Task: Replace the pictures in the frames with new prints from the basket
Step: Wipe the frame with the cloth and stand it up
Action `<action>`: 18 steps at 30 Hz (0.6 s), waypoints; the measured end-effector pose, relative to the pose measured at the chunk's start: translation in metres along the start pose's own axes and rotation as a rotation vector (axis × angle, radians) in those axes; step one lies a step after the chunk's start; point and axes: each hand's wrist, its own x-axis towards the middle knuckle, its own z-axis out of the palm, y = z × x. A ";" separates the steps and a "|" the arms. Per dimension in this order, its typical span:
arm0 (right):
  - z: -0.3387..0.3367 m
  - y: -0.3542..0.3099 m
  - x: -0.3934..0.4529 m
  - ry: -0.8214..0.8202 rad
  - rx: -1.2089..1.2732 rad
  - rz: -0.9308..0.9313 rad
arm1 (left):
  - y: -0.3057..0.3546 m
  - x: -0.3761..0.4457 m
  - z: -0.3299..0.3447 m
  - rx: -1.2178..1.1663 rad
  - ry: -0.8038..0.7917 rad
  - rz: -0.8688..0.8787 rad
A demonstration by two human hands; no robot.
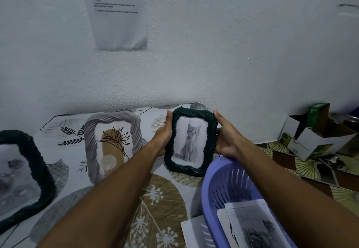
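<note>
While both hands, left hand [164,138] and right hand [226,138], fingers curled round its edges, hold the dark frame [189,142] showing a cat print upright, prints [250,226] remain in the basket [223,185]; replacement apparently unfinished.

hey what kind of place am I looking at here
Probably a room in a home: a leaf-print cloth on the surface, a rough white wall with a taped instruction sheet, and cardboard boxes nearby.

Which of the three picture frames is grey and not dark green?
The middle frame, with the plant drawing. It leans near the wall, untouched. The far-left frame and the cat frame, held by both hands, are dark green.
</note>
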 end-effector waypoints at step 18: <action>-0.006 -0.005 -0.011 0.010 -0.092 0.034 | 0.004 -0.008 0.000 0.074 0.031 -0.013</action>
